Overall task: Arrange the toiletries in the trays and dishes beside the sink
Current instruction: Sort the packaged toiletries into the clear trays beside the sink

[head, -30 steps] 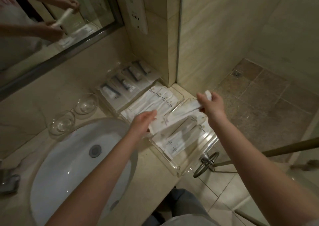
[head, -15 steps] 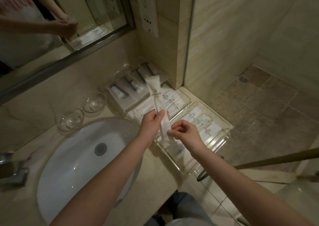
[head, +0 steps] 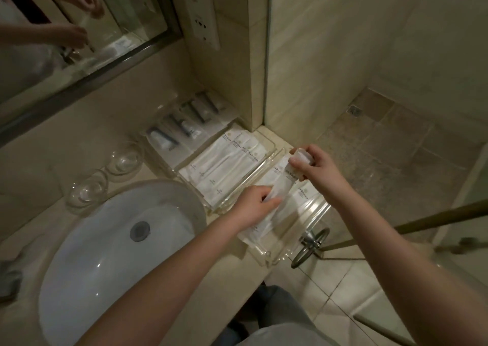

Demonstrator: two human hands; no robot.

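I hold one long white toiletry packet (head: 281, 184) by both ends. My left hand (head: 252, 205) pinches its near end, and my right hand (head: 315, 167) grips its far end. The packet lies low over the nearest clear tray (head: 311, 224) at the counter's right edge, among other white packets there. A middle clear tray (head: 272, 145) holds several white packets (head: 224, 161) side by side. The far tray (head: 158, 118) holds small tubes and dark items (head: 184, 126). Two empty glass dishes (head: 124, 158) (head: 87, 190) sit left of the trays.
A white oval sink (head: 105, 253) with a grey drain fills the near left. The mirror (head: 66, 29) runs along the back wall, a socket plate (head: 203, 15) beside it. A metal towel ring (head: 310, 245) hangs below the counter's edge. A glass shower partition stands on the right.
The packet was held upright over the middle tray half a second ago. Both hands have lowered it flat over the nearest tray, my right hand moving out to its far end.
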